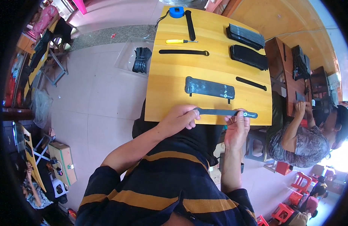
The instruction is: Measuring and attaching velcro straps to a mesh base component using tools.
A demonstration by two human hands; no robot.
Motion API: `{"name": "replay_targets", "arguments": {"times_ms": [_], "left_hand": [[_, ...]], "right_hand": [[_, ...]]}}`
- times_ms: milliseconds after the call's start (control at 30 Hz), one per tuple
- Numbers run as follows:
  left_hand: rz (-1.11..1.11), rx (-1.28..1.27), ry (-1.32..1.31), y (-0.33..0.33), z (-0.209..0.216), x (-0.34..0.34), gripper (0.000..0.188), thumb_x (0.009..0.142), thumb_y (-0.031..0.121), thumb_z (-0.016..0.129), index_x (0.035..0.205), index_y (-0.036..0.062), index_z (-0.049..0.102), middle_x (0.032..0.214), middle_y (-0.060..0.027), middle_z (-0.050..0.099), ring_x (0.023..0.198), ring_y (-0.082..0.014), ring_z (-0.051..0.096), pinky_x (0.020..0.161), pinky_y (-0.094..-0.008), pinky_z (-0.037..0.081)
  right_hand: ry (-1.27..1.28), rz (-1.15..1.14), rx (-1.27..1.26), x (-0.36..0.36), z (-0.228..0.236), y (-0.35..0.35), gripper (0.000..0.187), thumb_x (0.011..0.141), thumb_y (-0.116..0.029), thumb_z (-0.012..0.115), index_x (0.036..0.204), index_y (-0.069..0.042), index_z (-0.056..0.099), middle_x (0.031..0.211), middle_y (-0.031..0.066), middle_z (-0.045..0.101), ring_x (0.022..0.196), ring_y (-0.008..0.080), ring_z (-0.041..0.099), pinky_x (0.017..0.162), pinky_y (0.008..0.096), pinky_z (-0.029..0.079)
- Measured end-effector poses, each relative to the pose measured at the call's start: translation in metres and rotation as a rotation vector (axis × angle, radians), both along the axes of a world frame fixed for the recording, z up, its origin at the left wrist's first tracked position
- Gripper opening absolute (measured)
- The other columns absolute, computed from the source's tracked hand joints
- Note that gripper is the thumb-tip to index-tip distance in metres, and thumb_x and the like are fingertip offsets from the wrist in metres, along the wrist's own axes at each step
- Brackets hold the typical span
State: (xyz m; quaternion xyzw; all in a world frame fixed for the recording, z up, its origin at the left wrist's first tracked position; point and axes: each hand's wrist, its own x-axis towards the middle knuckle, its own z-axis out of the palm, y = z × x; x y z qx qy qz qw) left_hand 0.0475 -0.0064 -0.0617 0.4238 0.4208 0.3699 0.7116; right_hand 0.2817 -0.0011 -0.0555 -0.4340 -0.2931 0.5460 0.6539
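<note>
My left hand pinches the left end of a black strap. Near its rounded, white-printed right end, my right hand grips it between thumb and fingers. The strap is stretched level above the near edge of a yellow wooden table. Just beyond it lies a neat row of overlapping black straps, with two short dark ends poking out below. A single strap rests to the right of that row. Farther off are a strap with a ring end and another strap.
A yellow-handled screwdriver and a blue tape measure lie at the far left. Two strap stacks sit at the far right. A clear bin with a bundle stands left. A co-worker sits at right.
</note>
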Motion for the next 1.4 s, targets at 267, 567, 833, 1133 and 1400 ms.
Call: {"name": "replay_targets", "arguments": {"times_ms": [267, 567, 833, 1133, 1400], "left_hand": [[0.27, -0.035, 0.106, 0.006, -0.008, -0.008, 0.019, 0.098, 0.018, 0.069, 0.098, -0.0005, 0.073, 0.079, -0.0031, 0.068, 0.064, -0.0085, 0.062, 0.061, -0.0244, 0.054], [0.264, 0.075, 0.439, 0.032, -0.014, -0.02, 0.02, 0.097, 0.016, 0.068, 0.092, -0.0032, 0.073, 0.074, -0.0065, 0.072, 0.059, -0.0102, 0.064, 0.058, -0.0274, 0.054], [0.227, 0.248, 0.776, 0.05, -0.01, -0.018, 0.018, 0.095, 0.016, 0.069, 0.087, -0.0003, 0.071, 0.063, -0.0112, 0.063, 0.056, -0.0184, 0.061, 0.054, -0.0348, 0.046], [0.164, 0.225, 0.893, 0.062, -0.005, -0.017, 0.02, 0.096, 0.016, 0.068, 0.085, -0.0002, 0.069, 0.06, -0.0122, 0.057, 0.052, -0.0188, 0.052, 0.052, -0.0358, 0.041], [0.134, 0.136, 0.868, 0.068, -0.003, -0.018, 0.022, 0.097, 0.017, 0.068, 0.084, -0.001, 0.068, 0.058, -0.0121, 0.055, 0.052, -0.0155, 0.05, 0.05, -0.0353, 0.04]], "right_hand": [[-0.134, -0.02, -0.03, 0.027, -0.007, 0.012, 0.013, 0.1, -0.014, 0.07, 0.109, -0.007, 0.065, 0.093, 0.0027, 0.068, 0.073, 0.0125, 0.066, 0.069, 0.0256, 0.057], [-0.619, 0.08, -0.021, 0.039, -0.019, 0.04, 0.014, 0.103, -0.015, 0.067, 0.111, -0.004, 0.068, 0.088, -0.0031, 0.062, 0.076, 0.0051, 0.055, 0.067, 0.0199, 0.046], [-0.716, 0.208, -0.006, 0.049, -0.029, 0.068, 0.018, 0.105, -0.016, 0.064, 0.114, -0.001, 0.069, 0.085, -0.0015, 0.062, 0.077, 0.0062, 0.055, 0.069, 0.0216, 0.046], [-0.711, 0.229, -0.094, 0.052, -0.036, 0.079, 0.017, 0.105, -0.014, 0.064, 0.113, -0.001, 0.07, 0.09, 0.0004, 0.066, 0.078, 0.0064, 0.059, 0.072, 0.022, 0.051], [-0.791, 0.232, -0.115, 0.049, -0.037, 0.082, 0.016, 0.105, -0.012, 0.063, 0.112, 0.0, 0.07, 0.092, 0.0019, 0.067, 0.077, 0.0071, 0.059, 0.07, 0.0223, 0.051]]}}
